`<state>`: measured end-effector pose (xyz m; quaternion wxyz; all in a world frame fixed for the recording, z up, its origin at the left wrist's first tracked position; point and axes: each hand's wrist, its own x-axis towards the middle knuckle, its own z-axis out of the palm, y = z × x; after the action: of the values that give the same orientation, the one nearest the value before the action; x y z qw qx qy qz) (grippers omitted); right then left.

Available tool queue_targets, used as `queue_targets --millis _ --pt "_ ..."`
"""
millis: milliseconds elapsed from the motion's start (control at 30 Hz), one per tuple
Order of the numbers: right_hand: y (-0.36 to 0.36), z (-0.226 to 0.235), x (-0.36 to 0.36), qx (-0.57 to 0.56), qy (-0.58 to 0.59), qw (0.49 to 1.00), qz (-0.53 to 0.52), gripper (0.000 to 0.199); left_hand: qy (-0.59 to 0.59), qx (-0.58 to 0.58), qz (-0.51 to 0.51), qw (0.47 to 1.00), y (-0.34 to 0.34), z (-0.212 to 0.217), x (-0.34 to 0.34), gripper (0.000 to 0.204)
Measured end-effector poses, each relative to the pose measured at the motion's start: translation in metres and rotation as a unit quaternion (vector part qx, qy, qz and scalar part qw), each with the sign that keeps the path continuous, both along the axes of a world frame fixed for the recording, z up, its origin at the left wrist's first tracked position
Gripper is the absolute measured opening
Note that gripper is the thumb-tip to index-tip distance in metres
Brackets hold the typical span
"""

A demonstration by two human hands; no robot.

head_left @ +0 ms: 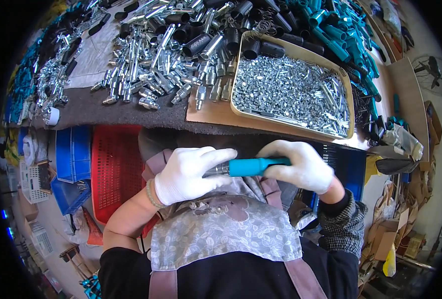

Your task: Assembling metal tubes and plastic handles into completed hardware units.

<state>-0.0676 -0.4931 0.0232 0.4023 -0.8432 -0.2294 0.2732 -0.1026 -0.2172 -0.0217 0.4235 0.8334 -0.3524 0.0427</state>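
Above my lap, just in front of the bench edge, a teal plastic handle (246, 167) lies sideways between my two white-gloved hands. A ridged metal fitting (219, 169) joins its left end. My left hand (183, 174) is closed, with thumb and fingers pinching that fitting from both sides. At the other end, the fingers of my right hand (305, 167) are closed round the handle's narrower, darker tip. The fingers partly hide both ends.
On the bench are a cream tray (351, 107) of small metal parts, heaped metal fittings (153, 82), black sleeves (197, 45) and teal handles (333, 37). A red basket (112, 164) and blue bins (73, 154) stand below left. A patterned apron (226, 234) covers my lap.
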Motion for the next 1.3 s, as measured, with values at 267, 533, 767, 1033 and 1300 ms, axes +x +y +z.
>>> queue_targets --millis 267,533,767,1033,1300 --pt "0.009 -0.034 -0.005 0.118 0.165 0.979 0.006 0.051 0.041 0.036 -0.048 0.997 -0.003 0.006 -0.007 0.054" --pt "0.027 -0.044 -0.022 0.135 0.145 0.980 0.011 0.052 0.019 0.078 -0.082 0.993 -0.023 -0.003 -0.008 0.054" --pt "0.015 0.002 0.020 0.034 -0.137 0.987 0.071 0.031 -0.047 0.057 -0.030 0.997 -0.028 -0.004 0.003 0.052" --pt "-0.005 -0.025 0.158 -0.197 -0.454 0.869 0.009 0.018 -0.028 0.034 0.000 0.999 -0.022 0.001 0.001 0.054" --pt "0.001 -0.015 0.165 -0.367 -0.325 0.871 0.008 0.020 -0.044 0.045 0.030 0.998 -0.008 0.001 0.000 0.052"
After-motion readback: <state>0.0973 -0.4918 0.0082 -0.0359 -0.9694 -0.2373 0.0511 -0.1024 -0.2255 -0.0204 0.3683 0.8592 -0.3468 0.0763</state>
